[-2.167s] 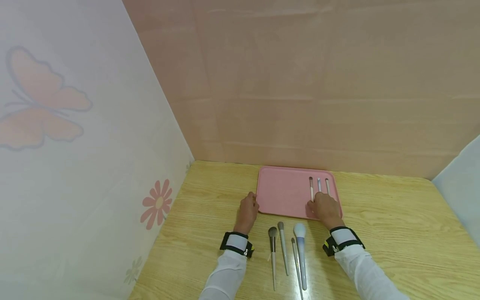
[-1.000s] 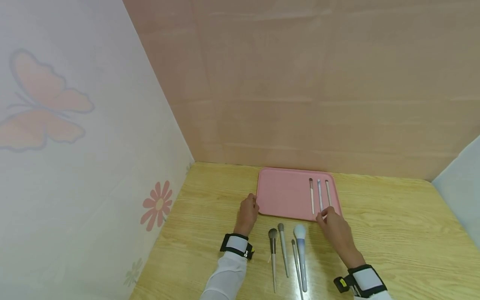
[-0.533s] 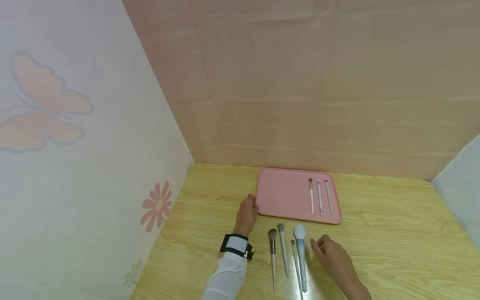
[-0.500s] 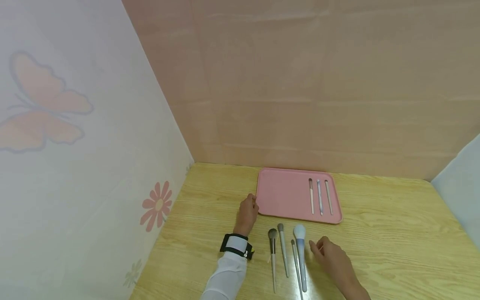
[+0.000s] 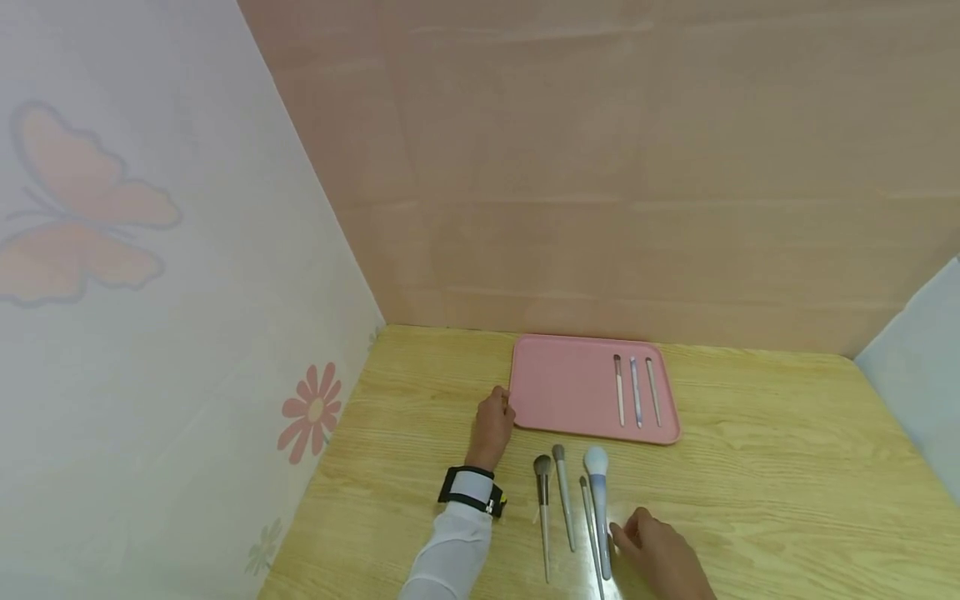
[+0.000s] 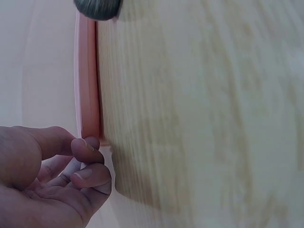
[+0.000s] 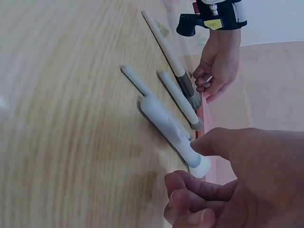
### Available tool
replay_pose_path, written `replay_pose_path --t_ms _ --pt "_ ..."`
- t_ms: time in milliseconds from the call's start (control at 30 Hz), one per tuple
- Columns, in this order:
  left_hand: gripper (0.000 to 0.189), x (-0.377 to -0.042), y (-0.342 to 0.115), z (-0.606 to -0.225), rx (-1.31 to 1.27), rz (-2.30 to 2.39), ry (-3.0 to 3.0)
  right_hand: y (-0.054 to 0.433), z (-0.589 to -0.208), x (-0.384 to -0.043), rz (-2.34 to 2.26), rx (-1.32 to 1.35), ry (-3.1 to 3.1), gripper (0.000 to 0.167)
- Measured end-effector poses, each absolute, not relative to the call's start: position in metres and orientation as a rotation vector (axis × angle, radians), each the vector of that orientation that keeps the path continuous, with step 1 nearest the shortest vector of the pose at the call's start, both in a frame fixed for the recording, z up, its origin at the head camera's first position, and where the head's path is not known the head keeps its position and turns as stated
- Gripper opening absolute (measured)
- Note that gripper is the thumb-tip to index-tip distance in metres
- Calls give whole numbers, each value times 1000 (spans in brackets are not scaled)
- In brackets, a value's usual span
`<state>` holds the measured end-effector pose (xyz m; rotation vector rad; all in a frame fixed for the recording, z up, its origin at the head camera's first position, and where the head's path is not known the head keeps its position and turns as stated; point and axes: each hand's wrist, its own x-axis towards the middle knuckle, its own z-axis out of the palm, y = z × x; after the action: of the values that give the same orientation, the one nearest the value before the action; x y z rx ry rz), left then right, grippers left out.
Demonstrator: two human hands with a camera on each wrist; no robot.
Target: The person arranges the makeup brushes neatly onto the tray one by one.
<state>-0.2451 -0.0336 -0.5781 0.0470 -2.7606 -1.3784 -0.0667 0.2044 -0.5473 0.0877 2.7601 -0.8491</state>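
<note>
At the pink tray's (image 5: 562, 383) near left corner, my left hand (image 5: 492, 429) has its fingers curled and grips the edge; the left wrist view shows the fingertips against the corner of the tray rim (image 6: 89, 95). My right hand (image 5: 663, 554) is beside the large makeup brush (image 5: 600, 517), which has a white head and a pale blue-violet handle. In the right wrist view the thumb and loosely bent fingers stand apart around that side of the large brush (image 7: 166, 124), holding nothing. Three slim brushes (image 5: 636, 392) lie side by side on the tray's right part.
Left of the large brush lie a thin brush (image 5: 590, 525), a grey-headed brush (image 5: 564, 500) and a dark-headed brush (image 5: 543, 508), all on the wooden table (image 5: 787, 467). A flowered white wall (image 5: 300, 250) rises on the left, a pinkish backdrop (image 5: 525, 208) behind.
My right hand has let go of the slim brush on the tray and come back towards me, beside the large brush. My left hand stays at the tray's corner.
</note>
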Motion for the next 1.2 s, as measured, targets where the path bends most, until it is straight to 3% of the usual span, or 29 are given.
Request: replay_pose_path --t_ms 467,1200 --pt "20 -244 -34 -578 34 -1351 -2746 188 -557 -46 -854 55 2801 28" --pt "20 -240 -34 -574 15 -1352 -2757 179 -556 -50 -849 82 2764 26"
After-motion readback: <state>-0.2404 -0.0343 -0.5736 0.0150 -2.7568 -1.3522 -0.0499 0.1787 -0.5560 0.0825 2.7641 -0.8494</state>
